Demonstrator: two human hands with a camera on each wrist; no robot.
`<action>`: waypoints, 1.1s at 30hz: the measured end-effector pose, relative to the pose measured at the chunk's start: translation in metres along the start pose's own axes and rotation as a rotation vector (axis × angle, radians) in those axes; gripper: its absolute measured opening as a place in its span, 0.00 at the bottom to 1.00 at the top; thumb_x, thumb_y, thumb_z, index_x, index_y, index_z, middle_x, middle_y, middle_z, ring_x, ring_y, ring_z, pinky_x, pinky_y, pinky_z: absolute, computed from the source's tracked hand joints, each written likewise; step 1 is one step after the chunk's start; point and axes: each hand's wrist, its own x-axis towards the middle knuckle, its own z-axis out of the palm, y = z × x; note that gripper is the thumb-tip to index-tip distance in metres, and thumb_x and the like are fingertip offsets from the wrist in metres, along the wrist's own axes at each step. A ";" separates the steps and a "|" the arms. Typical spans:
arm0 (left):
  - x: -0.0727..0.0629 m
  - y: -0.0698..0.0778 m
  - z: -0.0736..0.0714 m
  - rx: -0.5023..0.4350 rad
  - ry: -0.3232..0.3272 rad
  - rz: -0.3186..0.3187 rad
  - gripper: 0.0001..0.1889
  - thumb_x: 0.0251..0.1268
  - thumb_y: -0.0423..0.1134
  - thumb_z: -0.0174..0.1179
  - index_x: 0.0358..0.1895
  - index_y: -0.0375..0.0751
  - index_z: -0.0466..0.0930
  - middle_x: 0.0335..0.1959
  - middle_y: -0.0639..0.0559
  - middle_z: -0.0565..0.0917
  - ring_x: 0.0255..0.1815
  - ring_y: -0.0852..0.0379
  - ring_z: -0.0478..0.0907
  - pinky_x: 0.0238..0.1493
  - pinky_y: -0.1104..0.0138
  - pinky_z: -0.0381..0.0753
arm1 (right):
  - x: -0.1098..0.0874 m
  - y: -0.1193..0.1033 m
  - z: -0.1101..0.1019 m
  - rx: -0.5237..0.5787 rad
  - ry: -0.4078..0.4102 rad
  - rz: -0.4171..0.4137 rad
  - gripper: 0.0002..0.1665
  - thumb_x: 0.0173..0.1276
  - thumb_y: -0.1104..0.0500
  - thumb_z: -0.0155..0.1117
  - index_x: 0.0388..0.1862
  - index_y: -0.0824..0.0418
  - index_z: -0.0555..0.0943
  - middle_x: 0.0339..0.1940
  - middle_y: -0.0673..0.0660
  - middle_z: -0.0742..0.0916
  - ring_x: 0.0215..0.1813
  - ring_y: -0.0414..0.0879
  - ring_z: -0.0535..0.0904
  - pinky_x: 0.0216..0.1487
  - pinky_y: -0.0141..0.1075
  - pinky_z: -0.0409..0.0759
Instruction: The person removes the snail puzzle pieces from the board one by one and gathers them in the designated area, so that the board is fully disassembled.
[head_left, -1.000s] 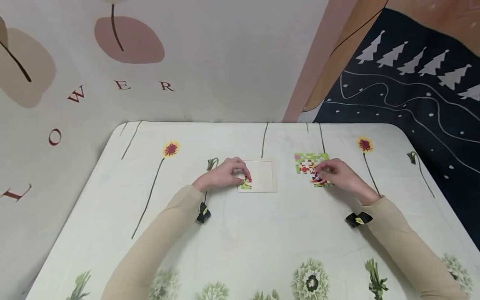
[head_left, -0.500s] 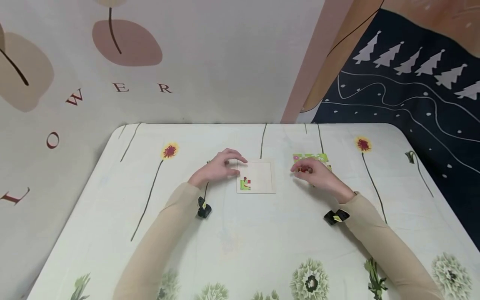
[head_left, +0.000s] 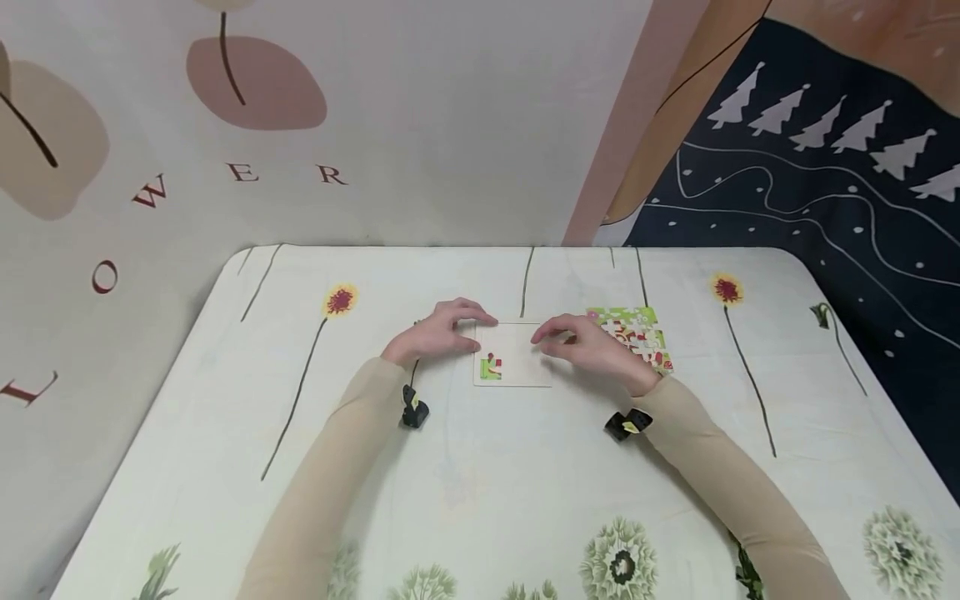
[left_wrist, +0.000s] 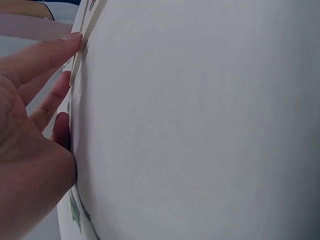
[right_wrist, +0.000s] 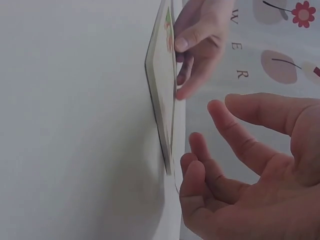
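Note:
A pale puzzle board (head_left: pixel 517 362) lies flat on the table, with green and red puzzle pieces (head_left: pixel 491 367) in its lower left corner. My left hand (head_left: pixel 435 335) is at the board's left side, thumb and fingers spread, fingertips right at the edge; the left wrist view shows its fingers (left_wrist: pixel 50 55) extended along that edge. Over the board's right edge is my right hand (head_left: pixel 596 346), fingers loosely bent. In the right wrist view no piece shows between its thumb and fingers (right_wrist: pixel 240 135). The right hand hides the board's right edge from the head camera.
More puzzle pieces (head_left: pixel 648 333), green, white and red, lie together right of the board, partly behind the right hand. The table (head_left: pixel 465 483) has a flower-print white cover, and a printed wall hanging (head_left: pixel 450 167) stands behind it.
My left hand has left the pieces in the board's corner and moved up to its left edge. The right hand has moved left from the loose pieces to the board's right edge.

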 end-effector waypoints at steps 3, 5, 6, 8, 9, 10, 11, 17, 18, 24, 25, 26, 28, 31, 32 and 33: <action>0.000 0.000 0.001 0.004 -0.008 -0.022 0.23 0.61 0.30 0.63 0.62 0.41 0.79 0.67 0.41 0.71 0.73 0.39 0.58 0.74 0.42 0.52 | 0.007 -0.004 0.007 0.010 -0.046 -0.032 0.13 0.72 0.63 0.58 0.51 0.65 0.84 0.53 0.62 0.85 0.50 0.50 0.77 0.53 0.39 0.74; 0.000 0.000 0.001 0.006 -0.013 -0.042 0.24 0.62 0.31 0.63 0.63 0.43 0.79 0.68 0.42 0.70 0.74 0.39 0.56 0.74 0.42 0.51 | 0.012 -0.006 0.012 0.007 -0.077 -0.045 0.14 0.72 0.63 0.58 0.51 0.65 0.83 0.53 0.63 0.85 0.48 0.48 0.77 0.50 0.37 0.73; 0.000 0.000 0.001 0.007 -0.015 -0.048 0.24 0.62 0.31 0.63 0.63 0.43 0.79 0.69 0.42 0.70 0.74 0.39 0.55 0.74 0.41 0.50 | 0.014 -0.007 0.014 0.005 -0.093 -0.048 0.14 0.72 0.63 0.58 0.52 0.65 0.83 0.53 0.63 0.85 0.46 0.48 0.77 0.49 0.36 0.73; 0.000 0.000 0.001 0.012 -0.019 -0.060 0.24 0.62 0.32 0.63 0.63 0.44 0.79 0.69 0.43 0.69 0.75 0.39 0.54 0.75 0.41 0.50 | 0.018 -0.009 0.018 -0.002 -0.119 -0.047 0.15 0.71 0.63 0.58 0.53 0.65 0.83 0.53 0.62 0.85 0.44 0.46 0.77 0.48 0.35 0.73; -0.001 0.000 0.001 0.006 -0.021 -0.070 0.24 0.62 0.32 0.63 0.64 0.44 0.79 0.70 0.43 0.69 0.75 0.39 0.54 0.75 0.41 0.49 | 0.019 -0.010 0.020 -0.003 -0.132 -0.042 0.15 0.71 0.63 0.58 0.53 0.64 0.83 0.54 0.62 0.85 0.43 0.45 0.77 0.47 0.35 0.72; -0.001 0.000 0.001 0.007 -0.022 -0.074 0.25 0.62 0.32 0.63 0.64 0.44 0.79 0.70 0.43 0.69 0.75 0.40 0.54 0.75 0.41 0.49 | 0.021 -0.010 0.021 -0.005 -0.144 -0.038 0.15 0.72 0.63 0.58 0.54 0.64 0.83 0.54 0.62 0.85 0.43 0.44 0.76 0.47 0.35 0.72; -0.001 0.000 0.001 0.008 -0.024 -0.075 0.25 0.62 0.32 0.63 0.64 0.44 0.79 0.70 0.43 0.69 0.75 0.40 0.54 0.75 0.41 0.49 | 0.023 -0.011 0.023 -0.008 -0.152 -0.035 0.16 0.72 0.62 0.58 0.55 0.64 0.83 0.54 0.61 0.85 0.42 0.44 0.76 0.46 0.35 0.72; -0.001 0.002 0.000 -0.013 -0.024 -0.090 0.25 0.61 0.33 0.62 0.64 0.45 0.78 0.71 0.44 0.68 0.76 0.40 0.52 0.75 0.39 0.47 | 0.032 -0.016 0.029 -0.031 -0.170 -0.041 0.17 0.71 0.63 0.58 0.57 0.64 0.82 0.56 0.61 0.86 0.46 0.46 0.76 0.48 0.35 0.72; -0.001 0.003 0.000 -0.018 -0.023 -0.096 0.25 0.61 0.33 0.62 0.64 0.45 0.78 0.71 0.45 0.68 0.76 0.40 0.51 0.75 0.39 0.46 | 0.033 -0.017 0.029 -0.037 -0.173 -0.042 0.17 0.71 0.63 0.59 0.57 0.64 0.82 0.57 0.61 0.85 0.48 0.48 0.76 0.50 0.36 0.72; -0.001 0.004 -0.001 -0.023 -0.025 -0.096 0.25 0.61 0.32 0.62 0.65 0.44 0.78 0.71 0.44 0.68 0.77 0.40 0.51 0.75 0.38 0.46 | 0.036 -0.023 0.032 -0.091 -0.171 -0.054 0.17 0.71 0.63 0.60 0.56 0.63 0.83 0.59 0.62 0.83 0.60 0.54 0.75 0.61 0.46 0.72; -0.001 0.004 -0.001 -0.023 -0.026 -0.092 0.25 0.61 0.32 0.62 0.65 0.44 0.78 0.71 0.44 0.68 0.77 0.40 0.52 0.75 0.38 0.46 | 0.036 -0.024 0.033 -0.099 -0.167 -0.058 0.16 0.71 0.63 0.60 0.55 0.62 0.84 0.58 0.62 0.83 0.61 0.55 0.75 0.61 0.47 0.72; -0.001 0.004 -0.001 -0.021 -0.025 -0.092 0.26 0.61 0.32 0.62 0.65 0.44 0.78 0.71 0.44 0.68 0.77 0.39 0.52 0.75 0.38 0.45 | 0.036 -0.025 0.033 -0.101 -0.165 -0.063 0.16 0.71 0.63 0.60 0.55 0.63 0.84 0.58 0.63 0.83 0.61 0.56 0.75 0.61 0.48 0.72; 0.000 0.004 -0.002 -0.021 -0.025 -0.092 0.26 0.61 0.32 0.62 0.65 0.44 0.78 0.71 0.44 0.68 0.77 0.40 0.52 0.75 0.39 0.45 | 0.037 -0.025 0.034 -0.105 -0.162 -0.068 0.15 0.71 0.64 0.59 0.54 0.63 0.85 0.57 0.62 0.84 0.61 0.56 0.75 0.61 0.48 0.71; 0.000 0.004 -0.002 -0.019 -0.025 -0.084 0.26 0.61 0.32 0.62 0.65 0.43 0.78 0.71 0.43 0.68 0.77 0.39 0.52 0.75 0.39 0.46 | 0.037 -0.024 0.035 -0.100 -0.167 -0.080 0.15 0.71 0.64 0.59 0.54 0.64 0.84 0.57 0.62 0.85 0.63 0.55 0.76 0.62 0.47 0.71; 0.000 0.004 -0.002 -0.017 -0.025 -0.085 0.26 0.61 0.32 0.62 0.65 0.43 0.78 0.71 0.43 0.68 0.77 0.39 0.52 0.75 0.39 0.46 | 0.037 -0.023 0.035 -0.096 -0.169 -0.084 0.16 0.71 0.65 0.59 0.54 0.64 0.84 0.57 0.61 0.85 0.63 0.55 0.76 0.62 0.47 0.71; 0.000 0.004 -0.002 -0.017 -0.024 -0.085 0.26 0.61 0.32 0.62 0.65 0.43 0.78 0.71 0.43 0.68 0.77 0.40 0.52 0.75 0.39 0.46 | 0.038 -0.023 0.035 -0.094 -0.171 -0.090 0.16 0.71 0.65 0.59 0.54 0.64 0.84 0.57 0.61 0.85 0.63 0.54 0.76 0.62 0.47 0.71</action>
